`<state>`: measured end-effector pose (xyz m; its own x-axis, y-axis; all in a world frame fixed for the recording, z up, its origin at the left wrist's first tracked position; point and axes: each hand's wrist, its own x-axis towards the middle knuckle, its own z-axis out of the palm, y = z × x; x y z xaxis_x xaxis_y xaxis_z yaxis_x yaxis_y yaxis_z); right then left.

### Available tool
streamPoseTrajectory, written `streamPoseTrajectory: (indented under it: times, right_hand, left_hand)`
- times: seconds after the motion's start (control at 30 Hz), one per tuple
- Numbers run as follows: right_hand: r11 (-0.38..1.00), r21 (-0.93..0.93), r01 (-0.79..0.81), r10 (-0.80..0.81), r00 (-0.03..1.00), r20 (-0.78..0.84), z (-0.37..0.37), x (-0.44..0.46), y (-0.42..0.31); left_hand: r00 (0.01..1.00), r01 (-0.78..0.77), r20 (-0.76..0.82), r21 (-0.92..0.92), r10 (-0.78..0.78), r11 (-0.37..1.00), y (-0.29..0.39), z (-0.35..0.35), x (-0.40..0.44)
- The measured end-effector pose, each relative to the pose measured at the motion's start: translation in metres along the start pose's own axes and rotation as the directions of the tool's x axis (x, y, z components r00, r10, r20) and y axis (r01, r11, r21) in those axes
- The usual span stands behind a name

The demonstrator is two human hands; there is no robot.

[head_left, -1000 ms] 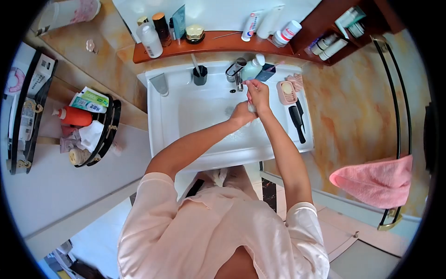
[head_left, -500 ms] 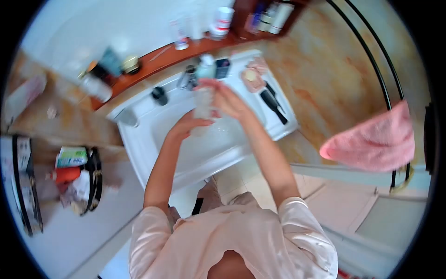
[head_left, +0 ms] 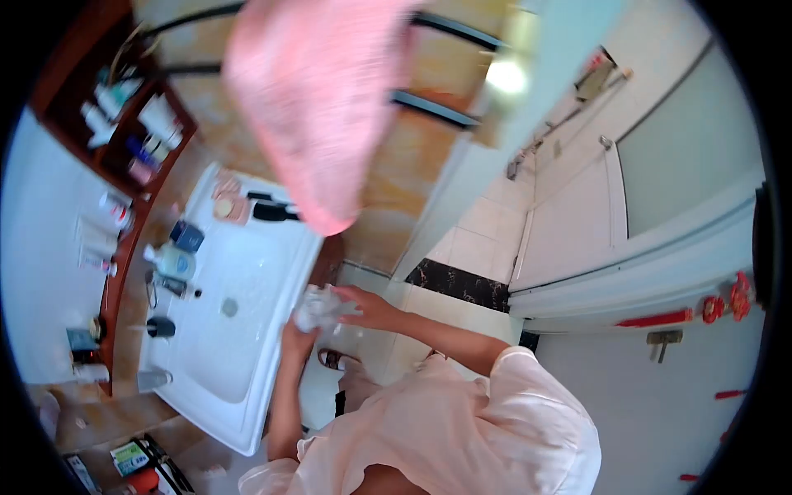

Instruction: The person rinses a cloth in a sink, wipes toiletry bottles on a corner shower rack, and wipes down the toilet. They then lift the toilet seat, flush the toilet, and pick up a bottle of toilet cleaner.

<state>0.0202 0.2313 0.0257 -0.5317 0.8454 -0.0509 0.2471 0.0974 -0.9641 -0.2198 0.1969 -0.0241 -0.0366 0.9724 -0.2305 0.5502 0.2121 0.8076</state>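
A clear, whitish see-through container (head_left: 315, 308) is held between my two hands, just past the front rim of the white sink (head_left: 262, 394). My left hand (head_left: 297, 340) grips its lower left side, with the fingers partly hidden. From the right, my right hand (head_left: 367, 308) closes on the other side, fingers bent against it. Blur hides the container's exact kind. In the basin, the drain (head_left: 228, 308) shows with some water drops around it.
A pink towel (head_left: 318, 99) hangs from a black rail above the sink's far end. On the sink ledge stand a pump bottle (head_left: 173, 261), a dark cup (head_left: 160, 327), a clear cup (head_left: 154, 379) and a black brush (head_left: 272, 211). A white door (head_left: 577, 214) is at the right.
My view and body have turned to the right. Both hands have carried the clear container from over the basin to outside the sink's front edge.
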Motion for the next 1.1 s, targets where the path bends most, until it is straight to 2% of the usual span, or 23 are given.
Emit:
streamPoseTrajectory:
  times: [0.03, 0.07, 0.13, 0.2, 0.27, 0.33, 0.37, 0.47, 0.5, 0.6, 0.67, 0.73, 0.77, 0.8, 0.87, 0.9, 0.97, 1.03, 1.1]
  right_hand:
    - [0.992, 0.106, -0.071, 0.076, 0.996, -0.037, -0.025, -0.029, -0.001]
    - [0.994, 0.099, -0.057, 0.069, 0.99, -0.123, -0.049, -0.054, 0.007]
    - [0.996, 0.077, -0.038, 0.059, 0.956, -0.287, -0.104, -0.11, 0.026]
    - [0.985, 0.101, -0.138, 0.168, 0.89, -0.423, -0.167, -0.17, 0.035]
    - [0.947, 0.313, 0.071, 0.128, 0.81, -0.572, -0.211, -0.227, 0.059]
    - [0.96, 0.25, 0.126, 0.089, 0.709, -0.7, -0.251, -0.275, 0.057]
    - [0.945, 0.293, 0.145, 0.119, 0.683, -0.72, -0.269, -0.296, 0.056]
    - [0.955, 0.26, 0.143, 0.131, 0.582, -0.803, -0.316, -0.331, 0.051]
    - [0.965, 0.223, 0.136, 0.11, 0.562, -0.82, -0.332, -0.337, 0.065]
    - [0.898, 0.345, 0.273, 0.18, 0.487, -0.855, -0.394, -0.341, 0.078]
    - [0.975, 0.208, 0.079, 0.147, 0.471, -0.87, -0.422, -0.33, 0.086]
    - [0.991, 0.04, -0.125, 0.093, 0.461, -0.883, -0.456, -0.312, 0.096]
    - [0.994, 0.039, -0.1, 0.085, 0.512, -0.855, -0.468, -0.301, 0.097]
    - [0.981, -0.073, -0.179, 0.032, 0.523, -0.852, -0.48, -0.287, 0.095]
    - [0.987, -0.055, -0.149, 0.023, 0.473, -0.881, -0.514, -0.27, 0.126]
    - [0.981, 0.083, -0.177, 0.149, 0.403, -0.903, -0.534, -0.265, 0.127]
    - [0.972, 0.152, -0.18, 0.207, 0.344, -0.916, -0.572, -0.257, 0.131]
    - [0.976, 0.187, -0.116, 0.214, 0.314, -0.925, -0.616, -0.246, 0.15]
    - [0.978, 0.207, -0.01, 0.2, 0.305, -0.931, -0.649, -0.24, 0.177]
  left_hand:
    - [0.992, -0.088, 0.084, -0.035, 0.091, 0.995, 0.048, 0.038, -0.008]
    - [0.969, -0.176, 0.162, -0.075, 0.186, 0.982, 0.097, 0.072, -0.016]
    - [0.941, -0.203, 0.233, -0.186, 0.244, 0.961, 0.162, 0.146, -0.028]
    - [0.876, -0.157, 0.368, -0.395, 0.312, 0.905, 0.21, 0.208, -0.032]
    - [0.791, -0.112, 0.472, -0.514, 0.389, 0.851, 0.252, 0.264, -0.036]
    - [0.704, -0.109, 0.538, -0.564, 0.464, 0.819, 0.293, 0.313, -0.037]
    - [0.683, -0.15, 0.537, -0.561, 0.495, 0.814, 0.31, 0.337, -0.036]
    - [0.663, -0.165, 0.52, -0.599, 0.538, 0.783, 0.357, 0.382, -0.032]
    - [0.669, -0.213, 0.505, -0.574, 0.546, 0.791, 0.37, 0.388, -0.026]
    - [0.788, 0.128, 0.525, -0.649, 0.32, 0.75, 0.394, 0.425, 0.012]
    - [0.789, 0.167, 0.53, -0.671, 0.311, 0.723, 0.412, 0.45, 0.042]
    - [0.772, 0.178, 0.545, -0.68, 0.328, 0.711, 0.425, 0.483, 0.073]
    - [0.766, 0.111, 0.537, -0.653, 0.354, 0.749, 0.434, 0.504, 0.087]
    - [0.718, 0.028, 0.547, -0.642, 0.431, 0.767, 0.442, 0.521, 0.1]
    - [0.67, 0.155, 0.562, -0.746, 0.486, 0.648, 0.464, 0.558, 0.127]
    - [0.624, 0.15, 0.622, -0.689, 0.472, 0.709, 0.478, 0.571, 0.149]
    - [0.543, 0.037, 0.675, -0.614, 0.499, 0.789, 0.508, 0.58, 0.183]
    - [0.465, -0.065, 0.693, -0.594, 0.551, 0.802, 0.534, 0.593, 0.223]
    - [0.464, -0.077, 0.695, -0.586, 0.549, 0.807, 0.555, 0.605, 0.256]
